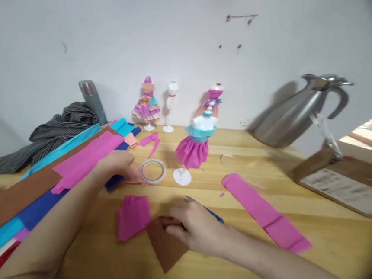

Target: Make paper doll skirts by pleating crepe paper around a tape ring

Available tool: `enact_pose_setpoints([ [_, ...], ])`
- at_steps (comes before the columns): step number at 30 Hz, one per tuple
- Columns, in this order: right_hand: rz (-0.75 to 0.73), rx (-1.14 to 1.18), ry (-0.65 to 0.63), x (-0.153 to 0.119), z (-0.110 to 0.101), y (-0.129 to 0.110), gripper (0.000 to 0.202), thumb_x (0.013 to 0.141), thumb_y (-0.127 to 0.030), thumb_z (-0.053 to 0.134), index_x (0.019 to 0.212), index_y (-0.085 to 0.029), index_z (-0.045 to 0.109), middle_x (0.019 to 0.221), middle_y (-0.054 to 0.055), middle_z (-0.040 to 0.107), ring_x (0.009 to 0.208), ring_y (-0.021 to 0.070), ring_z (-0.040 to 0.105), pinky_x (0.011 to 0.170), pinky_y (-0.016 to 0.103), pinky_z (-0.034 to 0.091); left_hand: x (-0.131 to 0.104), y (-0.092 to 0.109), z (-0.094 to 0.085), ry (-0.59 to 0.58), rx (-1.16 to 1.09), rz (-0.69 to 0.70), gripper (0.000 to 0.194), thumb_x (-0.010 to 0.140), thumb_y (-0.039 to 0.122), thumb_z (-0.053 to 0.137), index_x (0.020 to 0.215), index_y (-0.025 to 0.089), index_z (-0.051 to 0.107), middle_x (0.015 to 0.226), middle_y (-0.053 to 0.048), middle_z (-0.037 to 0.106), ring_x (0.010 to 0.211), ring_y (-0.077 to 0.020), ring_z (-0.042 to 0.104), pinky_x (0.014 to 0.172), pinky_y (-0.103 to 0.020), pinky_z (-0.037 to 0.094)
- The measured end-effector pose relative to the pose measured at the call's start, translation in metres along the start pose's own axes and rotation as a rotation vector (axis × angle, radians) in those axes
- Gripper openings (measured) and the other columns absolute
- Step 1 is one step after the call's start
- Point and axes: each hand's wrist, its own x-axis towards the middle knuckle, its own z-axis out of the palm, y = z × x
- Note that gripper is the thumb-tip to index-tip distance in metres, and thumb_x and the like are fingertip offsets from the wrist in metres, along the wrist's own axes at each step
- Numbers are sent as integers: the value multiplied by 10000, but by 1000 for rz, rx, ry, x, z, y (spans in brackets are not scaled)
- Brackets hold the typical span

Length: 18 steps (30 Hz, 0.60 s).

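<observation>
Brown paper lies on the table near us, pinched between thumb and finger of our right hand. Farther, our left hand is beside peach paper, its finger state we cannot tell; beyond stands one ruffled-dress mannequin.

Lone head view from close above the table, forward-down toward the wall

From here I count four little white mannequins; one flat white ring of tape; one slim blue-handled tool; one pointed brown sheet; one creased pink sheet; one long pink strip at the right; one silvery metal jug; one brown cardboard box; one grey cylindrical bottle; one black-and-grey striped cloth. I can't number the piled coloured strips.
</observation>
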Motion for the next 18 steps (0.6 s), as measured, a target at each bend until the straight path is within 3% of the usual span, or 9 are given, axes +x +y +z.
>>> enact_pose_setpoints([
  [3, -22, -46, -40, 0, 0, 1, 108, 838, -237, 603, 775, -172, 661, 730, 28, 702, 632, 150, 602, 546, 254, 296, 7, -2, 3, -25, -3, 41, 282, 703, 392, 637, 692, 115, 684, 705, -124, 667, 660, -233, 593, 617, -293, 407],
  [7, 8, -33, 9, 0, 2, 3, 81, 835, -219, 609, 798, -181, 670, 731, 24, 700, 650, 154, 612, 557, 257, 304, -2, -17, -10, 29, -33, 94, 145, 767, 208, 536, 748, 143, 664, 768, -70, 665, 688, -174, 556, 606, -250, 366],
  [10, 25, 6, 46, 1, 4, 5, 81, 842, -199, 600, 846, -184, 680, 766, 36, 700, 699, 162, 621, 586, 253, 334, -13, -24, -18, 57, -43, 51, 186, 790, 269, 521, 796, 139, 654, 744, -57, 642, 654, -168, 533, 581, -248, 351],
  [13, 7, -13, 7, 2, 7, 6, 81, 853, -196, 589, 842, -183, 668, 783, 40, 705, 709, 168, 624, 593, 261, 331, -13, -24, -14, 0, -15, -18, 237, 701, 372, 618, 690, 137, 651, 645, -64, 611, 586, -188, 531, 552, -272, 353],
  [15, -5, -52, -27, 2, 8, 6, 85, 859, -207, 582, 817, -180, 650, 773, 39, 706, 691, 171, 624, 579, 271, 312, -6, -23, -7, -58, 6, -35, 183, 630, 325, 666, 616, 144, 643, 618, -70, 614, 583, -205, 549, 552, -280, 365],
  [18, -7, -82, -44, 2, 8, 5, 93, 867, -214, 569, 807, -179, 631, 766, 37, 706, 677, 172, 623, 565, 280, 292, 2, -25, -1, -72, 13, -42, 91, 613, 202, 630, 674, 151, 674, 715, -91, 671, 637, -218, 580, 572, -275, 378],
])
